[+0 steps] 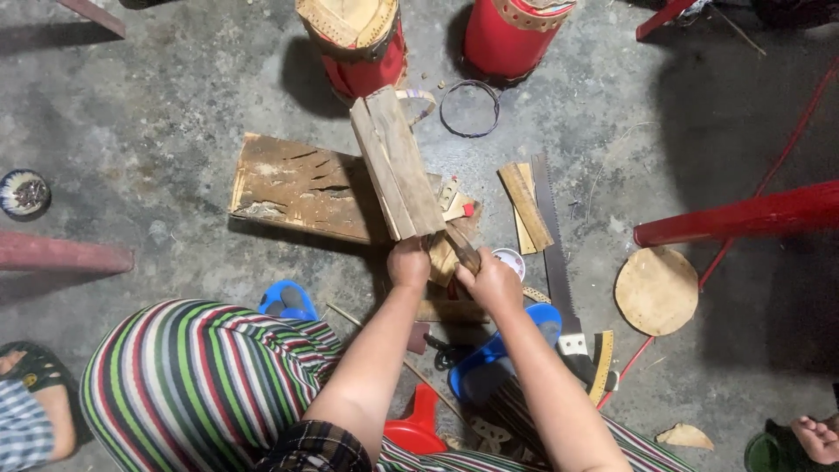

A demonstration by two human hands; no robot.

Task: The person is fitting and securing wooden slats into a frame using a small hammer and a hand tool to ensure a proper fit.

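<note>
While we looked down from above, our left hand (409, 264) was closed around the lower end of a bundle of wooden slats (398, 164), which stood tilted away from us over a worn wooden board (293, 185) lying flat on the concrete floor (175, 96). Our right hand (494, 281) sat just beside the left, its grip shut on a dark-handled tool (461, 247) whose working end met the foot of the bundle; we could not tell what kind of blade it carried. Both hands were almost touching, directly above the near edge of the board.

Right of the hands lay a handsaw (552, 240) with its blade pointing away from us, a pair of short wood strips (525, 207) touching its far end, and a yellow ruler (602, 365) near its handle. A round wooden disc (656, 290) rested farther right, beside a red chair leg (743, 214). Beyond the board stood two red drums (511, 35), with a thin wire ring (469, 108) on the floor between them. Our striped trousers (201, 376) filled the lower left, and blue sandals (287, 301) showed beneath our arms. Another person's bare foot (817, 437) was at the lower right corner.
</note>
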